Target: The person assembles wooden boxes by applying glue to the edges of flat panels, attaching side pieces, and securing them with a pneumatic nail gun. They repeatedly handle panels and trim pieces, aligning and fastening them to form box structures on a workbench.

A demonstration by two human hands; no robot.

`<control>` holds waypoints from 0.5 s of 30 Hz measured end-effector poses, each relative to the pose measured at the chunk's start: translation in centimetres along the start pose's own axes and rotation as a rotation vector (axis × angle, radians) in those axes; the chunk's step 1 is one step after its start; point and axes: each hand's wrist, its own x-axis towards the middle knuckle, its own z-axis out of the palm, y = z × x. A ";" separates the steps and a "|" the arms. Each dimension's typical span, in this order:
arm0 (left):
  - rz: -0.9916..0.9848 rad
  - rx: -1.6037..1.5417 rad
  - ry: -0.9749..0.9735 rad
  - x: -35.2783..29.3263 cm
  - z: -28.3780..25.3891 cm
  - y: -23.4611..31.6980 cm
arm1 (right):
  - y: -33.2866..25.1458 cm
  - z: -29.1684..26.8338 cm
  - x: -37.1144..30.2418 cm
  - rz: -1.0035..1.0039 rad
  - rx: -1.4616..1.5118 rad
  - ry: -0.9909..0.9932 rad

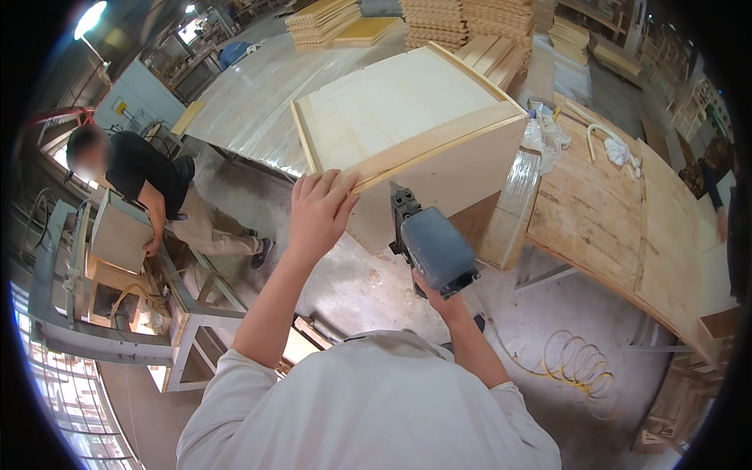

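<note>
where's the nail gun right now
Head view, centre: the nail gun is in the right hand, nose against the wooden box, just right of the left hand.

You get bright, even daylight here. Far up-left of your left hand [319,210] a ceiling lamp [90,17] flares white, and above that hand the plastic-covered table [251,102] carries a pale glare. Shadows stay soft. Your hands are sharp; straight edges bow toward the black fisheye rim, and a co-worker's face to the left is blurred.
</note>
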 end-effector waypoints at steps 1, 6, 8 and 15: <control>-0.002 -0.001 0.029 -0.2 0.2 -0.1 | -0.3 0.3 0.0 -0.004 -0.001 -0.002; 0.021 0.070 0.075 -0.3 0.5 0.4 | -0.5 1.2 -0.4 0.101 0.020 0.003; 0.024 0.077 0.081 -0.4 0.6 0.3 | -0.5 1.4 -0.2 0.108 0.015 -0.004; 0.042 0.068 0.118 -0.1 1.1 0.2 | -0.9 1.8 1.2 0.020 -0.248 0.027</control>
